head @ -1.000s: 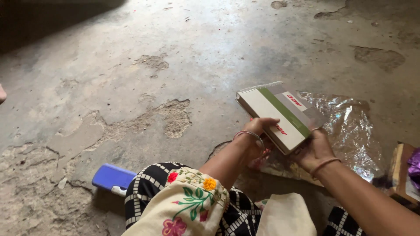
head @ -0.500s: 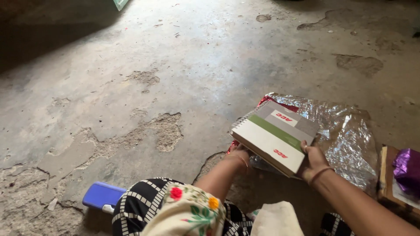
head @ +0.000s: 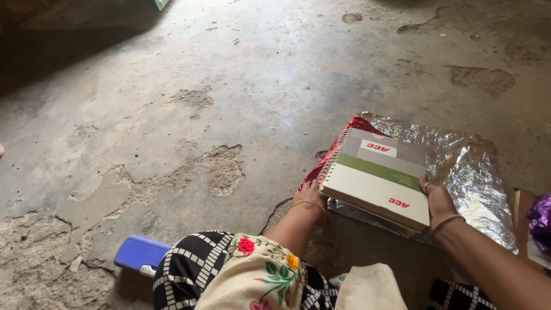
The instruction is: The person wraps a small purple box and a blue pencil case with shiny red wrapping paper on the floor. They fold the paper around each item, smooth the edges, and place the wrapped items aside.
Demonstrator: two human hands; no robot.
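Observation:
A spiral-bound notebook (head: 376, 175) with a white, green and grey cover lies low over a sheet of shiny silver wrapping foil (head: 468, 172) with a red underside, spread on the floor. My left hand (head: 309, 198) grips the notebook's near left corner by the spiral. My right hand (head: 437, 201) holds its near right corner, thumb on the edge. Both wrists wear thin bangles.
The floor (head: 229, 86) is cracked, pitted concrete. A blue box-like object (head: 139, 254) lies at my left knee. At the right edge sit a brown board (head: 519, 215) and something purple and shiny (head: 540, 221). My lap shows checked and flowered cloth (head: 252, 275).
The notebook came down from tilted in the air to nearly flat over the foil. My left hand shifted from the cover to the near left corner.

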